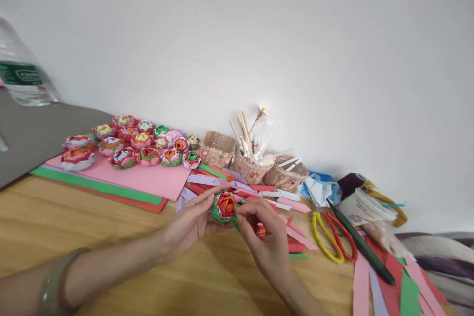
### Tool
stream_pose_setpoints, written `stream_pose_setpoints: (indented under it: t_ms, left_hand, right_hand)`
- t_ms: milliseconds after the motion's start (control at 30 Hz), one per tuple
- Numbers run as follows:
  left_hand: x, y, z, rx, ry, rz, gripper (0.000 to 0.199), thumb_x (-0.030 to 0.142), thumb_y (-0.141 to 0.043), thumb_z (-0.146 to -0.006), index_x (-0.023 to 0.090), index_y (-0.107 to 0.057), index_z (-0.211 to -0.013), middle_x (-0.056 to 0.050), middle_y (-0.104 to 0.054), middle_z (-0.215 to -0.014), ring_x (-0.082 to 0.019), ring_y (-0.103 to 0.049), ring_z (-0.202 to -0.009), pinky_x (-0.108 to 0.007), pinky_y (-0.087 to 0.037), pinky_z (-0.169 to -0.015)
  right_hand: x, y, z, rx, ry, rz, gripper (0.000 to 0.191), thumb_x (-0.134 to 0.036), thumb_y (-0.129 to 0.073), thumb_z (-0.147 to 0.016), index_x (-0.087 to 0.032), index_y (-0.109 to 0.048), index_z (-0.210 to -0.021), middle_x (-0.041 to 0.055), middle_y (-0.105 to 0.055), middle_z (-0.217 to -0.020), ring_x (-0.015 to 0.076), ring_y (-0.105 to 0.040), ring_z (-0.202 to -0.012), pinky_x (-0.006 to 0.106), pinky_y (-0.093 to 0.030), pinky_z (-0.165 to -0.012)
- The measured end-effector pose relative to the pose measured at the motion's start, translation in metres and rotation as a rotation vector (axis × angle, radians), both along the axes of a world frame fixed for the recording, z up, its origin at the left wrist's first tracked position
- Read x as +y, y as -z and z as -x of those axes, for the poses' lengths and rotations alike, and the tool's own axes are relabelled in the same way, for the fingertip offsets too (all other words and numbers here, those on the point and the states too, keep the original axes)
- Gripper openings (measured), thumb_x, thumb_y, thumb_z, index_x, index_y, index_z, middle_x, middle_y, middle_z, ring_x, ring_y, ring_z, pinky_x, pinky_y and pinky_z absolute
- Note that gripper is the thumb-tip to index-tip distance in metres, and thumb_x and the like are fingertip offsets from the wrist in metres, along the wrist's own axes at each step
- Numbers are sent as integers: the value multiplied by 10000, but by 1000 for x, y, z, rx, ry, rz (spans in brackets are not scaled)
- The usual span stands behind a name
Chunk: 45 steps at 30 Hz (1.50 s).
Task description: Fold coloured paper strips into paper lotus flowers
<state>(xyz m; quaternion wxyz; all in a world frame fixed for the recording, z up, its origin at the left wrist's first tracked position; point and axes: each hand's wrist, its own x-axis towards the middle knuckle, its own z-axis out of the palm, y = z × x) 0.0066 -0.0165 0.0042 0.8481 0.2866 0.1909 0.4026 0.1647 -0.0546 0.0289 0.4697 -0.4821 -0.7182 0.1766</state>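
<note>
A folded paper flower (pixel 224 206) with an orange centre, pink inner petals and green outer petals rests in my left hand (pixel 196 219), whose fingers curl round its left side and underneath. My right hand (pixel 265 229) pinches a green paper petal at the flower's right edge between thumb and forefinger. Just beyond both hands lie many folded paper strips (pixel 283 195) in pink, red, lilac, white and green. Part of a small orange and red paper piece (pixel 261 230) shows by my right hand's fingers.
Finished paper flowers (pixel 141 139) stand in rows on pink paper sheets (pixel 163 182) at the back left. Small baskets (pixel 217 150) line the wall, one with sticks and pens. Scissors (pixel 335 239), a black-handled knife-like tool (pixel 365 247) and a white tub (pixel 368 207) lie right. A plastic bottle (pixel 22 71) stands far left.
</note>
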Motion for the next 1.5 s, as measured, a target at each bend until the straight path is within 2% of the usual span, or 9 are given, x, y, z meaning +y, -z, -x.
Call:
stream_pose_setpoints:
  t_ms: [167, 267, 333, 500, 767, 967, 1200, 1367, 1500]
  left_hand:
    - [0, 2, 1, -24, 25, -13, 349, 293, -556, -836, 207, -557, -1174, -86, -632, -1065, -163, -623, -835, -289, -507, -735]
    - [1, 3, 2, -15, 40, -37, 538, 156, -725, -677, 246, -553, -1178, -59, -630, -1084, -154, -616, -863, -262, -493, -767]
    - [0, 3, 2, 9, 32, -44, 629, 52, -758, -590, 256, -568, -1154, -48, -623, -1104, -156, -600, -914, -252, -488, -779]
    - [0, 2, -1, 72, 19, -63, 606, 23, -768, -546, 249, -605, -1084, -45, -616, -1114, -154, -579, -897, -247, -499, -714]
    - [1, 7, -3, 132, 23, -175, 605, 95, -781, -560, 260, -589, -1110, -34, -640, -1044, -159, -583, -854, -256, -485, -699]
    - [3, 13, -2, 167, 52, -256, 611, 147, -763, -611, 280, -542, -1164, -32, -622, -1113, -184, -575, -962, -271, -466, -763]
    - [2, 10, 1, 193, 108, -349, 603, 170, -732, -655, 275, -510, -1206, -45, -525, -1281, -223, -455, -1190, -336, -362, -964]
    - [2, 12, 3, 199, 129, -411, 602, 190, -715, -675, 270, -497, -1231, -60, -542, -1255, -232, -506, -1116, -381, -338, -975]
    - [2, 17, 2, 208, 126, -412, 652, 167, -702, -689, 296, -437, -1271, -50, -562, -1214, -208, -529, -1063, -356, -365, -936]
  right_hand:
    - [0, 0, -1, 20, 1, 1, 74, -151, -545, -809, -183, -606, -782, 18, -575, -727, 105, -482, -575, 208, -388, -488]
    - [1, 0, -2, 33, 13, 20, 85, -150, -540, -812, -180, -604, -765, 15, -570, -718, 103, -476, -572, 208, -385, -494]
    - [0, -1, -2, 39, 16, 26, 84, -150, -542, -810, -179, -605, -763, 15, -570, -717, 102, -476, -570, 207, -384, -493]
    - [-1, -2, -1, 49, -1, -2, 77, -148, -546, -800, -176, -608, -762, 13, -570, -710, 94, -475, -545, 198, -382, -467]
    - [1, 1, -1, 8, -17, 46, 92, -135, -554, -789, -175, -637, -788, 31, -604, -742, 104, -509, -575, 205, -398, -477]
    - [0, -2, -1, 5, -51, 95, 88, -163, -567, -783, -178, -652, -802, 39, -615, -747, 112, -517, -581, 210, -394, -471]
    - [3, -6, -3, 20, -21, 205, 121, -200, -565, -777, -164, -646, -695, 19, -583, -643, 107, -482, -544, 210, -369, -477]
    - [3, -9, -3, -12, -14, 286, 141, -174, -530, -751, -155, -634, -658, 8, -574, -600, 102, -458, -528, 206, -341, -467]
    - [3, -11, -3, -49, -17, 293, 146, -168, -519, -737, -157, -621, -633, 6, -566, -594, 99, -440, -522, 205, -328, -459]
